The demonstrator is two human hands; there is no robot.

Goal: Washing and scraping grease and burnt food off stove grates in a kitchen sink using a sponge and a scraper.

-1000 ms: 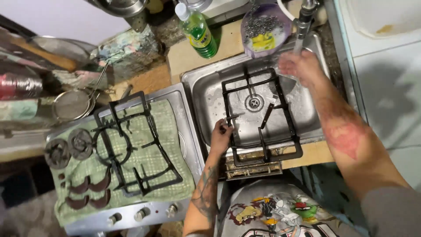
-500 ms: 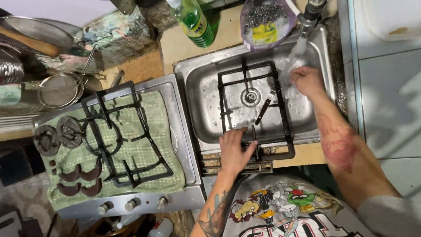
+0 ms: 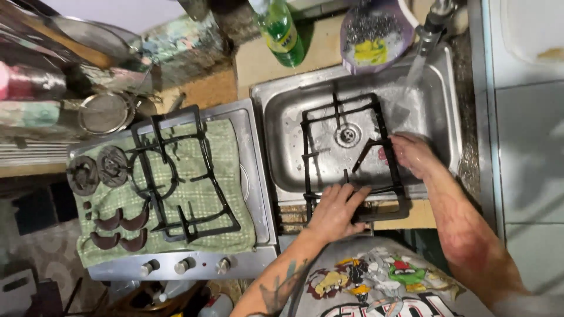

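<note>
A black iron stove grate [image 3: 317,126] lies across the steel sink [image 3: 282,105], its near edge resting over the sink's front rim. My left hand [image 3: 336,210] grips the grate's near bar at the front rim. My right hand [image 3: 413,154] is down in the basin on the grate's right side, wet, fingers curled on a bar. Water runs from the tap [image 3: 433,22] at the back right onto the basin beside the grate.
A second black grate [image 3: 176,170] lies on a green cloth [image 3: 226,194] over the cooktop, with burner caps [image 3: 97,169] and curved parts at its left. A green soap bottle [image 3: 281,29] and a purple dish with a yellow sponge [image 3: 371,51] stand behind the sink. Pots crowd the far left.
My right hand has come down from the tap to the grate's right side. My left hand has slid along the near bar to the front rim; the view has shifted.
</note>
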